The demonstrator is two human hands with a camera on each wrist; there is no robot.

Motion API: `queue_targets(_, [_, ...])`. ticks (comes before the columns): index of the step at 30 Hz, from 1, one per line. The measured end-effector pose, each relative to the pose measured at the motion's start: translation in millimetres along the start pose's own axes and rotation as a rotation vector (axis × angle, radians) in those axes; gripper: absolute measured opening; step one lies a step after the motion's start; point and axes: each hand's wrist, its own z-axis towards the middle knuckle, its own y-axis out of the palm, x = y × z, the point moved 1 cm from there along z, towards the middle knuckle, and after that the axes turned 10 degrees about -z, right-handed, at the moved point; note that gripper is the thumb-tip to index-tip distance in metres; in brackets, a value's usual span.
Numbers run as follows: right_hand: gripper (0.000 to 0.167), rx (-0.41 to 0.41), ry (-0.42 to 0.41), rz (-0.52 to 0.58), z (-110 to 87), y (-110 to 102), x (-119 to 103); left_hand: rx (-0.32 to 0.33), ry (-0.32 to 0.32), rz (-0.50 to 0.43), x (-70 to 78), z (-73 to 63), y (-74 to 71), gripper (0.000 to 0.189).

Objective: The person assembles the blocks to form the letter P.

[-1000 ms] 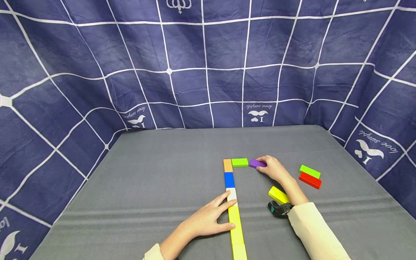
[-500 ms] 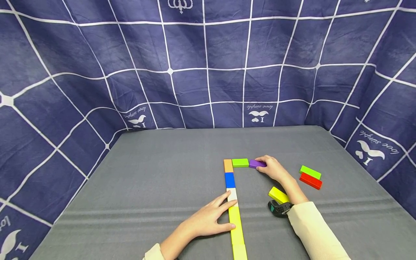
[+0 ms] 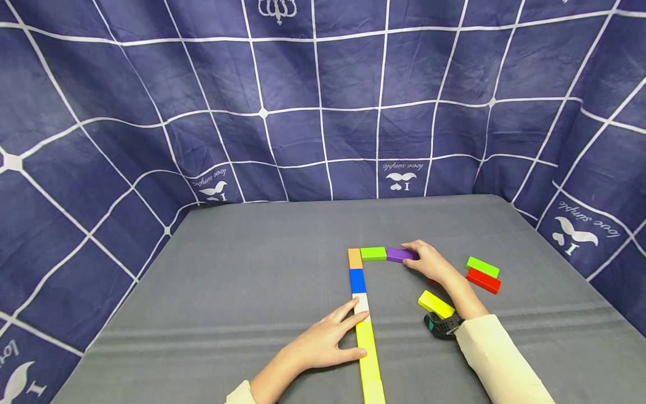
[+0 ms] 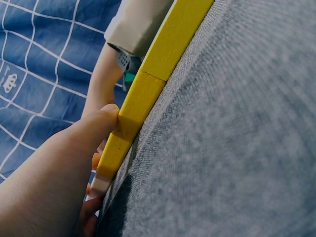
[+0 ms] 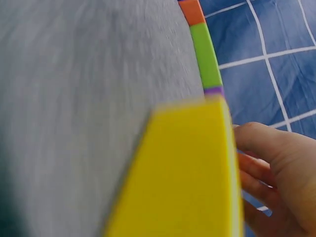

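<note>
My left hand (image 3: 328,339) rests along the row of blocks, fingers spread. Its fingertips touch the white block (image 3: 360,303), and its thumb touches a yellow block (image 3: 370,365). In the left wrist view the thumb (image 4: 106,111) lies against the yellow block (image 4: 131,118). A blue block (image 3: 357,280) and an orange block (image 3: 355,258) continue the row. From there a green block (image 3: 373,254) and a purple block (image 3: 396,255) run right, end to end. My right hand (image 3: 431,264) has thumb and fingers on opposite sides of the purple block's right end.
A loose yellow block (image 3: 436,304) lies below my right forearm, beside the black wrist strap (image 3: 444,325). Farther right, a green block (image 3: 483,267) and a red block (image 3: 484,280) lie side by side. Something red (image 3: 433,280) peeks from under my right hand. A patterned blue curtain (image 3: 323,134) surrounds the grey tabletop (image 3: 252,269).
My right hand has slid a little to the right along the purple block, baring more of its top. The purple block stays against the green one. My left hand has not moved.
</note>
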Motion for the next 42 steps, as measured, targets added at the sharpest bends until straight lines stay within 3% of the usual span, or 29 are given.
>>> queue_targets(9, [0.043, 0.018, 0.067, -0.038, -31.7, -26.4, 17.8, 0.000, -0.022, -0.013, -0.5, -1.1, 0.7, 0.062])
queue_targets(16, [0.044, 0.153, 0.070, -0.027, -56.3, -38.0, 40.4, 0.001, -0.018, -0.013, -0.2, -0.8, 1.1, 0.062])
queue_targets(26, [0.039, 0.211, 0.215, -0.154, -79.9, -42.8, 64.2, 0.002, -0.004, -0.022, -0.1, -0.1, 1.3, 0.062])
queue_targets(31, [0.041, 0.208, 0.301, -0.192, -83.4, -41.8, 74.1, 0.007, 0.005, -0.010, -0.2, 0.2, 0.6, 0.062])
queue_targets(36, [0.043, 0.188, 0.332, -0.168, -85.7, -44.2, 78.0, 0.007, 0.008, -0.010, 0.1, 0.8, 0.8, 0.062])
queue_targets(42, [0.050, 0.083, 0.390, -0.161, -82.4, -46.3, 81.0, 0.002, -0.004, -0.030, -0.3, 0.0, 0.6, 0.061])
